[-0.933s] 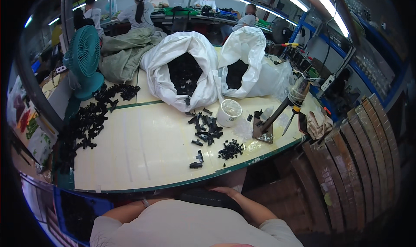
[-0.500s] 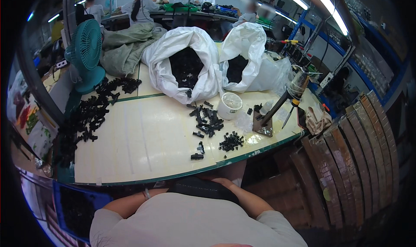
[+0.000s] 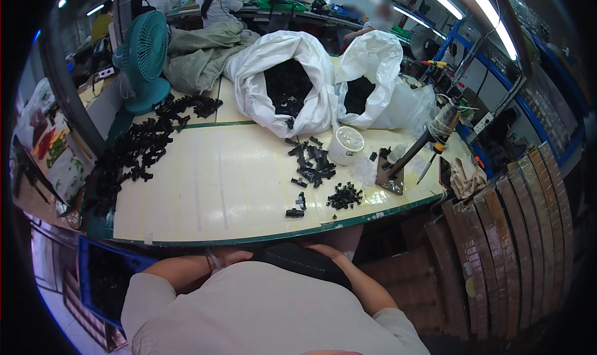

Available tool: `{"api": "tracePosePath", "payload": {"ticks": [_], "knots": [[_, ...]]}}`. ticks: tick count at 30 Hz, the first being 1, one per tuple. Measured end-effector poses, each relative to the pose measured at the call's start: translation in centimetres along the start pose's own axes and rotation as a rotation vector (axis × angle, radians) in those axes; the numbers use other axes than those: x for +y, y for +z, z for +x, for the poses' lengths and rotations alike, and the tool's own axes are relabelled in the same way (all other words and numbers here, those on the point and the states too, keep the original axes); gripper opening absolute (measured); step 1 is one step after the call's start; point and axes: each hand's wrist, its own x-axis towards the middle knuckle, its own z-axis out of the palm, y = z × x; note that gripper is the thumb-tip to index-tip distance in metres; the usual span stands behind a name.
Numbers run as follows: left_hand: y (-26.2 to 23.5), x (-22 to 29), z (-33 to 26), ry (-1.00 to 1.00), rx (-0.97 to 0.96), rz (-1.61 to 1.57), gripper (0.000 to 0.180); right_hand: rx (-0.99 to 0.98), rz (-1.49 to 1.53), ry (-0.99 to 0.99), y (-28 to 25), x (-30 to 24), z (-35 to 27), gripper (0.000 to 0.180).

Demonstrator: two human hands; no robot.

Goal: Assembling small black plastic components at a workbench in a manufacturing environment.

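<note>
Both my hands are low, below the table's front edge. My left hand (image 3: 234, 257), with a band at its wrist, lies at the left end of a black item with a stitched seam (image 3: 298, 263) in front of my body. My right hand (image 3: 326, 251) is by its right end. The fingers of both hands are hidden, so I cannot see whether they hold it. On the tabletop nearest to them are a few black plastic fittings (image 3: 295, 213) and a pile of small black parts (image 3: 344, 196). More black fittings (image 3: 316, 166) lie farther back.
Two white sacks (image 3: 244, 92) (image 3: 387, 65) of black parts stand at the back. A white tub (image 3: 346, 146) and a metal stand (image 3: 404, 162) are on the right; a green fan (image 3: 145, 53) and heaped black parts (image 3: 140, 146) on the left. Cardboard (image 3: 497, 249) stands at right; people sit beyond.
The table and everything on it sit farther right and higher in the picture, as my view has shifted. More of my left hand shows beside the black item.
</note>
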Motion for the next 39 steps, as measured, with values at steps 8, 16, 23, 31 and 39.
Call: {"api": "tracePosePath", "payload": {"ticks": [8, 16, 23, 31, 39], "knots": [[-0.3, -1.5, -0.5, -0.001, 0.000, -0.020, 0.031, 0.026, 0.036, -0.064, 1.2, -0.2, -1.6, 0.035], [1.7, 0.9, 1.4, -0.020, -0.036, -0.025, 0.031, 0.036, 0.054, -0.094, 3.2, -0.7, -2.3, 0.034], [0.9, 2.1, 2.6, -0.059, -0.010, -0.026, 0.031, 0.176, -0.071, 0.013, 3.9, -0.1, -2.1, 0.030], [0.5, 0.7, 1.2, -0.140, 0.120, -0.043, 0.030, 0.208, -0.292, 0.114, 2.2, 1.1, 0.4, 0.027], [0.6, -0.7, -0.7, -0.242, 0.266, -0.073, 0.030, 0.135, -0.714, 0.004, -8.9, 5.1, 4.8, 0.023]]}}
